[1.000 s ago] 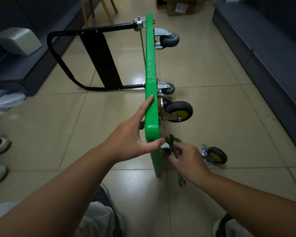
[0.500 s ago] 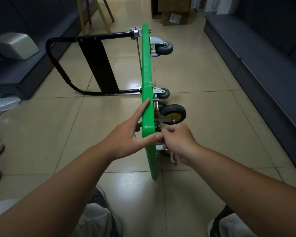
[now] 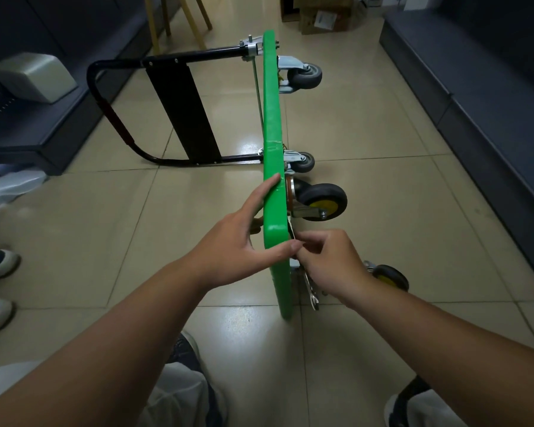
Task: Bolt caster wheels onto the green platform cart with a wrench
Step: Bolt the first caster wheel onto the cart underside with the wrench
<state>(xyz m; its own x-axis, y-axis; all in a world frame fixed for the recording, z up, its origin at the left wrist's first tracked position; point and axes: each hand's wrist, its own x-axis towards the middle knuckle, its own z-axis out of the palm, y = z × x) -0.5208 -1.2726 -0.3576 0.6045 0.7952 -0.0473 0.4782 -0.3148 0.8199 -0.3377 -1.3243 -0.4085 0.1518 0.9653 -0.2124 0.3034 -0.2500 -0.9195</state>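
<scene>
The green platform cart (image 3: 273,118) stands on its long edge on the floor (image 3: 383,134), running from centre toward 12 o'clock, with its black handle (image 3: 179,109) lying out at 10 o'clock. Balanced like this, it could tip or skid on the glossy tiles if the bracing hand eases while the wrench is pulled hard.

Three casters look mounted on the underside, the nearest a black-and-yellow wheel (image 3: 322,201). A fourth, loose caster (image 3: 390,276) lies at 4 o'clock just past the right wrist, so that corner is probably unfinished, and it could roll away if knocked.

The left hand (image 3: 232,248) steadies the cart's near top corner. Its fingers (image 3: 267,192) are spread, the index laid straight along the edge and the thumb pressed across the near end.

The right hand (image 3: 333,260) is tucked against the underside at 5 o'clock, curled tightly round the wrench (image 3: 311,289). The wrench's lower end pokes out below the fist and its head is hidden, so a poor seat on the nut could slip and round it.
</scene>
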